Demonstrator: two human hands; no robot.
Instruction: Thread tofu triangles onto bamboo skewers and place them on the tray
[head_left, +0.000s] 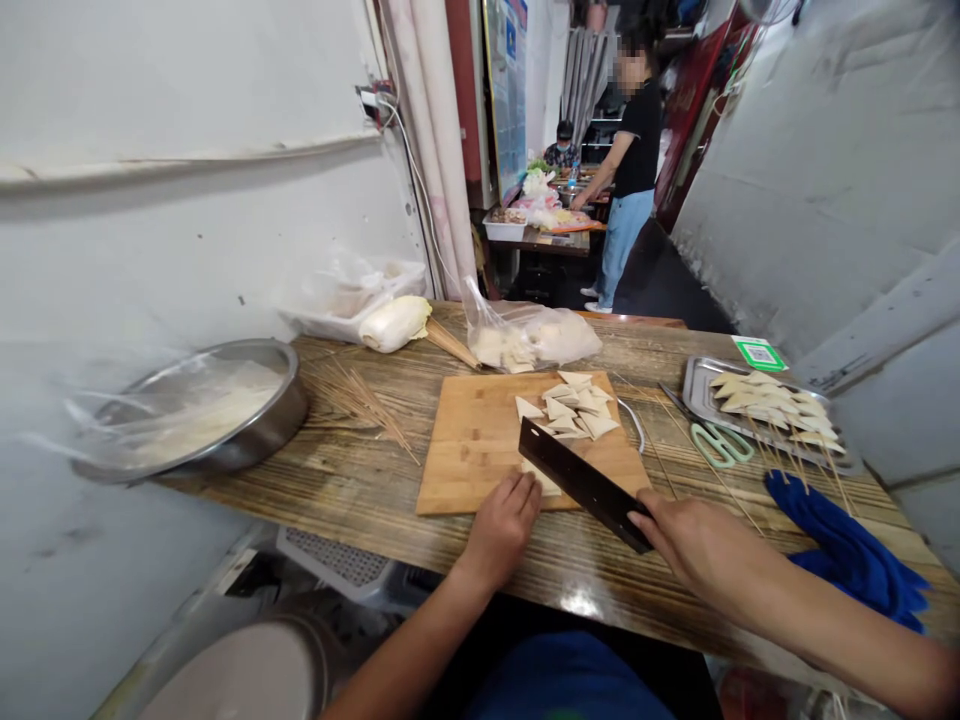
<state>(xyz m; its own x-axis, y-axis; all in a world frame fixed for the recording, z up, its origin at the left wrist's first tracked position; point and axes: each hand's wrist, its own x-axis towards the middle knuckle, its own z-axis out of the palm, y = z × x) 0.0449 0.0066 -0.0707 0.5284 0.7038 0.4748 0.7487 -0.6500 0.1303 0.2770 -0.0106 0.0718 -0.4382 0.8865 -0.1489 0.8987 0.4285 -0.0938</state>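
My right hand [694, 540] grips the handle end of a dark cleaver [581, 480], its blade slanting up and left over the wooden cutting board [465, 440]. With fingers curled, my left hand [506, 520] holds a pale tofu sheet [546, 482] against the board's near edge. That sheet lies partly under my fingers and just below the blade; whether the blade touches it I cannot tell. Beyond the cleaver, several tofu triangles [574, 405] are heaped on the far right of the board.
Left are thin wooden skewers [364, 405] and a metal basin [292, 410]. Behind the board sit a plastic bag [559, 335] and a white vegetable [394, 325]. Scissors [721, 445], a metal tray [697, 375] of skewered slices and blue gloves [847, 550] lie right. A person [634, 150] stands farther back.
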